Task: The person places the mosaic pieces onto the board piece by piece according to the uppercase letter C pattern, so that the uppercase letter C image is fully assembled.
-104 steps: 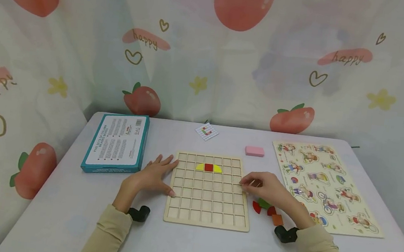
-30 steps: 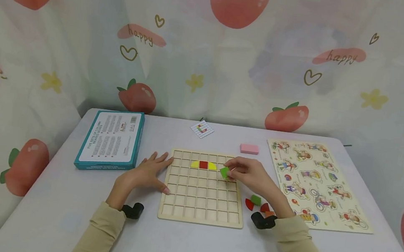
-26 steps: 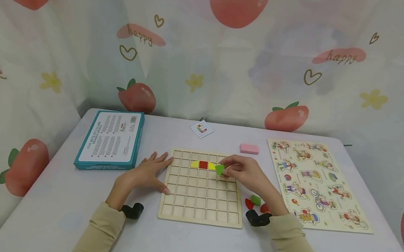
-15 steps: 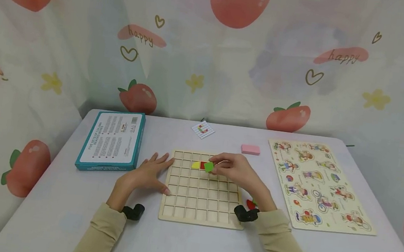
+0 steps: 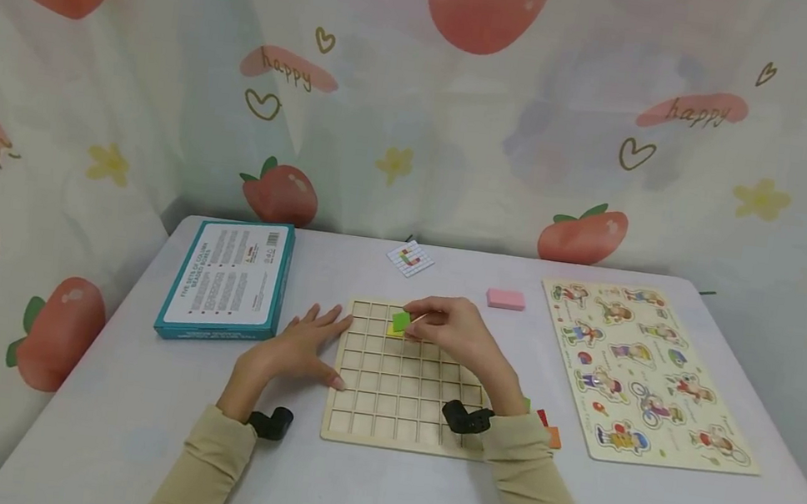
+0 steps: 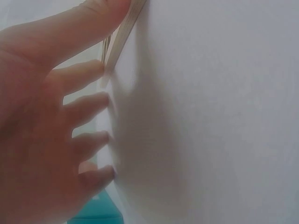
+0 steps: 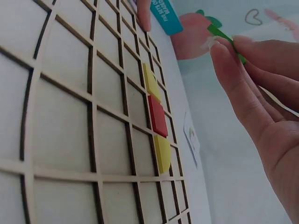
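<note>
A wooden grid board (image 5: 409, 408) lies on the table, divided into small square cells. My left hand (image 5: 296, 350) is spread at its left edge, thumb and fingertips touching the board's side and the table. Between thumb and fingers, my right hand (image 5: 458, 330) pinches a green square tile (image 5: 401, 321) above the board's upper rows. In the right wrist view, a red square tile (image 7: 158, 116) sits in the grid between two yellow rounded tiles (image 7: 163, 154). The head view shows only a bit of yellow there, since the right hand and green tile cover the rest.
Loose tiles, including an orange one (image 5: 555, 437), lie right of the board, partly behind the right forearm. A small pattern card (image 5: 410, 259) and a pink block (image 5: 506, 299) lie beyond it. A teal box (image 5: 226, 281) stands left, a picture puzzle board (image 5: 648, 383) right.
My right hand came from the board's right edge, and the green tile then showed in its fingers. It has since carried the tile left over the red and yellow tiles. My left hand stays put.
</note>
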Demonstrator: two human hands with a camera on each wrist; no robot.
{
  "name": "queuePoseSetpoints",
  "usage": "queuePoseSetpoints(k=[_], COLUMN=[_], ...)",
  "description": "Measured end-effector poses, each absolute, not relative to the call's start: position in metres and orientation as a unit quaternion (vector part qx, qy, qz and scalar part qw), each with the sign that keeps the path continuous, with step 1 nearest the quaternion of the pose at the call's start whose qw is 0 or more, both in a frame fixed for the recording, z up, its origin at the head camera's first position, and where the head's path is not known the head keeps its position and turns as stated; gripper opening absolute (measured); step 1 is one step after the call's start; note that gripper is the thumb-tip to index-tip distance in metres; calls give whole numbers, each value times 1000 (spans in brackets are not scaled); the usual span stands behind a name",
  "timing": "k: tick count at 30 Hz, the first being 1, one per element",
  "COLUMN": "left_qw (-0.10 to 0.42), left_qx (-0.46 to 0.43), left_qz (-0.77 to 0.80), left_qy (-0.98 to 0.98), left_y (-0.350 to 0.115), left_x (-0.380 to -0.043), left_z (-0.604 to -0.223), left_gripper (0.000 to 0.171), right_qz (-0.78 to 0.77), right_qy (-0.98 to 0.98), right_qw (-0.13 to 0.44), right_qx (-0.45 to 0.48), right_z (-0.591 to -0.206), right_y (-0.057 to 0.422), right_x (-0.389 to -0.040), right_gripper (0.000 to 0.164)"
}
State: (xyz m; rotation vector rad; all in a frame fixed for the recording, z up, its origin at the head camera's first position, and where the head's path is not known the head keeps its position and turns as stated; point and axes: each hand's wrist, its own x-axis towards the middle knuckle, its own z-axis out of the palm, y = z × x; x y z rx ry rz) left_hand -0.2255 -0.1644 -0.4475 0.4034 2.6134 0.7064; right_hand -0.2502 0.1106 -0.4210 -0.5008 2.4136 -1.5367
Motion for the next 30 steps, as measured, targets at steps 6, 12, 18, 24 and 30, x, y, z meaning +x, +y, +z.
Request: queuePoseSetpoints(k=[6,12,18,24,30], left_qw=[203,202,202,206,207], left_qx=[147,146,145,140,143], left_qz=[255,259,258,258,259], left_qy=[934,933,933,934,933], left_y=[-165,-165,-165,-166,-166], left_x=[-226,-225,-225,-225,-227], left_z=[-450,-449,-446,-443,-445], left_gripper=[107,107,106,106,106], right_qz=[-505,-466,-448,-422,-387], right_qy=[840,866,875,886,896], right_qw=[99,86,108,113,109], right_qx=[-169,-161,-151,-155,-191], right_z=[-422,-425,-430,-433,-437], right_y=[102,100,95,92,93], right_x=[-252,-252,-254,-252,-253], right_gripper=[30,30,30,30,28])
